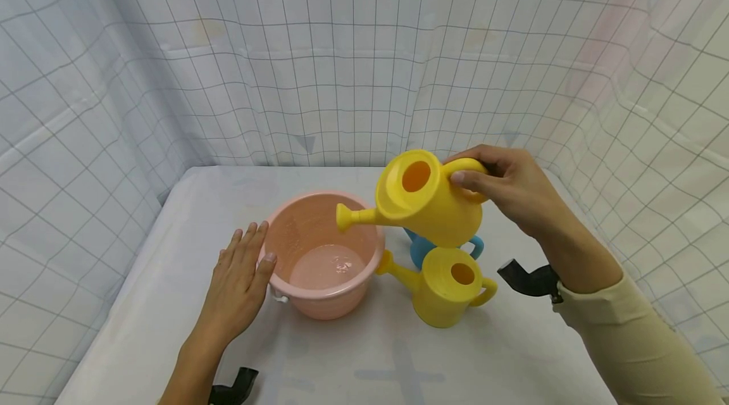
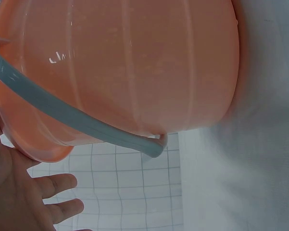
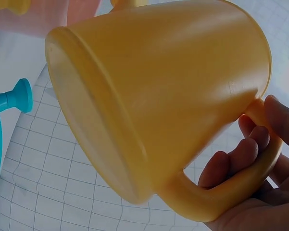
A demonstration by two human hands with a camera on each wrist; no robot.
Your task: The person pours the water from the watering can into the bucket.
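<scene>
Yellow watering can (image 1: 450, 215), smooth, round-mouthed, tipped spout-down: handle (image 1: 464, 166) gripped in my right hand (image 1: 509, 186), spout (image 1: 360, 217) leftward over pink bucket (image 1: 327, 309). Below my grip: blue watering can (image 1: 420, 250), second yellow can (image 1: 438, 300). My left hand (image 1: 239, 285): fingers straight, at bucket rim.

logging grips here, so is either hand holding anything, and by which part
The right hand holds the raised yellow watering can by its handle. The left hand holds nothing; it is at the side of the bucket.

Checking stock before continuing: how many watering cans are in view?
3: one yellow can held by the right hand, a second yellow can on the table, and a blue can behind it, partly hidden.
</scene>
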